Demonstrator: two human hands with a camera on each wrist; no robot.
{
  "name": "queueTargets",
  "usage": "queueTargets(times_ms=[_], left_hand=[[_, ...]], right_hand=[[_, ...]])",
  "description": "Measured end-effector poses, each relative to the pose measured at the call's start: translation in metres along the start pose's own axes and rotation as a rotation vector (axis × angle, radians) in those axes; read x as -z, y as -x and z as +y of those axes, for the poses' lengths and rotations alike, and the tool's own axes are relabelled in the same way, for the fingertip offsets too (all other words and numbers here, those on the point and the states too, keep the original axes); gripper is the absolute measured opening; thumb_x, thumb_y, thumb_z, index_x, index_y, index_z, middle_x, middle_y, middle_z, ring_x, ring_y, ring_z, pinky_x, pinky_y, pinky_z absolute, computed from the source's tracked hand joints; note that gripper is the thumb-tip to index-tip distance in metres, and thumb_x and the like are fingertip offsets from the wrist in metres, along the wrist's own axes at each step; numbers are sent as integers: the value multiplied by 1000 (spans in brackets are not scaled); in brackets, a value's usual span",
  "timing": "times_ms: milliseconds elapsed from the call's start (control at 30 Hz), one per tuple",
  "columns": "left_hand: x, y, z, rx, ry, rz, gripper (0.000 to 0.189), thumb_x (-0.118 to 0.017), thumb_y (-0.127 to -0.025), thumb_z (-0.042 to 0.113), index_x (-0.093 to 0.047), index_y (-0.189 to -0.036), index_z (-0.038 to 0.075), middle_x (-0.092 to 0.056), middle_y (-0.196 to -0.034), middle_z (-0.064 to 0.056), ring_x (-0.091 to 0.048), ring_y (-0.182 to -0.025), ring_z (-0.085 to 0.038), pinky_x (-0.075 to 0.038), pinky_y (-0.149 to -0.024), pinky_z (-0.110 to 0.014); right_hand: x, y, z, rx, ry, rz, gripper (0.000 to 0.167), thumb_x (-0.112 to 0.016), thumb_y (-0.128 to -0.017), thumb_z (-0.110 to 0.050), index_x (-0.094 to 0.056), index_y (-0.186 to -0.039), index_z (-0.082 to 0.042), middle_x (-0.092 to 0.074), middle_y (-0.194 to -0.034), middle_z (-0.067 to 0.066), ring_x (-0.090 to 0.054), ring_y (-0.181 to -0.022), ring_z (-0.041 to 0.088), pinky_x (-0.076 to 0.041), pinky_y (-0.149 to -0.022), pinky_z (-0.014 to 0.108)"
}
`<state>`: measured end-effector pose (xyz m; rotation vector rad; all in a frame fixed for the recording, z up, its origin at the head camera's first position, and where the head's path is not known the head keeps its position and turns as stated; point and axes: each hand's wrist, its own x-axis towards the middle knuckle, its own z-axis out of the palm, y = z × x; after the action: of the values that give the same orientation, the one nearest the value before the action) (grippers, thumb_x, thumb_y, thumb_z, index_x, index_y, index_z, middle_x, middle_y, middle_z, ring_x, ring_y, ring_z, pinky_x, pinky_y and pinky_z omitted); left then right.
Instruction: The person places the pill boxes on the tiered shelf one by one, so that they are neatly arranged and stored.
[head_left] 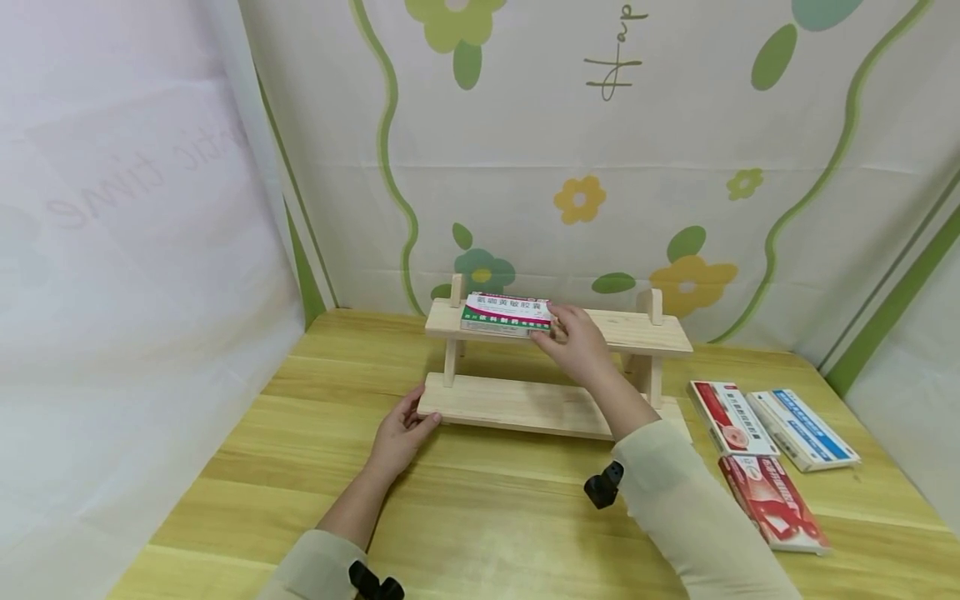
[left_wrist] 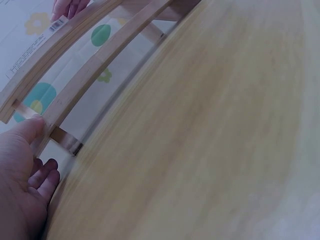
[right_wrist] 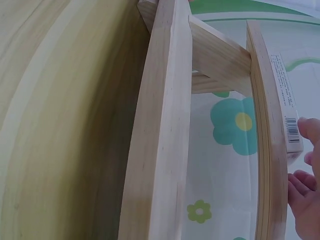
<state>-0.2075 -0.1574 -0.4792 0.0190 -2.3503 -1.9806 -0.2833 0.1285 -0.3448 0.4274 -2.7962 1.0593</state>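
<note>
A two-tier wooden shelf (head_left: 517, 406) stands on the table. On the left part of its upper board lies a white, green and magenta medicine box (head_left: 506, 315), flat with its printed face up. My right hand (head_left: 581, 343) holds the box's right end, one finger near the back corner and the thumb at the front. In the right wrist view the box (right_wrist: 284, 95) shows its barcoded side, with my fingertips right at its end. With my left hand (head_left: 399, 433) I grip the left end of the lower board; in the left wrist view, the thumb (left_wrist: 31, 129) presses against that end.
Right of the shelf, three more medicine boxes lie on the table: a red and white one (head_left: 733, 419), a blue and white one (head_left: 804, 429) and a red one (head_left: 776, 502). Upright pegs (head_left: 651, 306) rise from the upper board. A flower-patterned cloth (head_left: 510, 133) hangs behind.
</note>
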Motion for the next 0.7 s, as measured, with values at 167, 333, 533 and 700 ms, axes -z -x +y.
queueTargets(times_ms=[167, 333, 533, 700], left_hand=[[-1, 0, -1, -6, -4, 1, 67, -70, -92, 15, -37, -150, 5, -48, -147, -21, -47, -134, -33, -37, -112, -49], [0, 0, -2, -8, -4, -1, 67, -70, -92, 17, -37, -150, 5, -47, -147, -21, -46, -135, -34, -36, -113, -50], [0, -1, -2, 3, -5, -11, 67, -69, -92, 18, -37, -150, 8, -46, -149, -18, -44, -137, -31, -35, -114, -48], [1, -2, -3, -9, -9, -16, 67, -69, -93, 16, -37, -150, 7, -47, -148, -18, -49, -132, -30, -44, -106, -33]], right_hand=[[6, 9, 6, -23, -17, 8, 74, -63, -94, -45, -32, -154, -15, -37, -154, 16, -46, -133, 40, -43, -106, 55], [14, 19, 13, -37, -39, 20, 76, -64, -93, -47, -32, -154, -15, -37, -154, 16, -47, -132, 39, -42, -106, 55], [25, 36, 26, -39, -39, 36, 75, -65, -93, -45, -32, -153, -14, -35, -155, 16, -45, -133, 40, -41, -106, 58], [32, 50, 38, -28, -8, 75, 75, -65, -93, -43, -33, -152, -10, -36, -154, 19, -39, -137, 40, -37, -107, 61]])
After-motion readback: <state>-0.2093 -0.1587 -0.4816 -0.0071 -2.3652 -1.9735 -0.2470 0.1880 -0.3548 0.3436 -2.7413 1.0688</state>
